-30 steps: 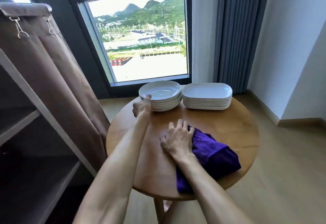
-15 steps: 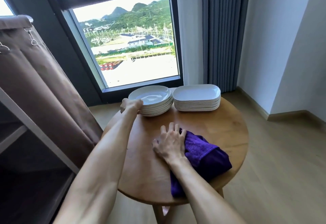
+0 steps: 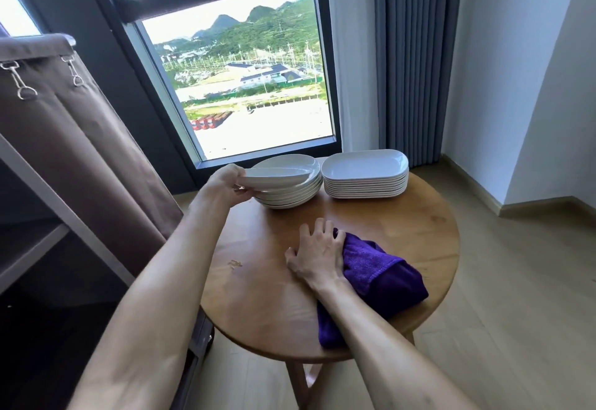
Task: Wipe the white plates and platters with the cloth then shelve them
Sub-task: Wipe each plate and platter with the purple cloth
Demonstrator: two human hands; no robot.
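2 hands | L hand (image 3: 227,184) fingers grip top plate (image 3: 277,177) | R hand (image 3: 317,255) fingers spread on cloth (image 3: 380,274)

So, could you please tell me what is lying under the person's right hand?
The right hand rests on the near edge of a purple cloth bunched on the round wooden table. The forearm covers part of the cloth, so anything beneath it cannot be seen.
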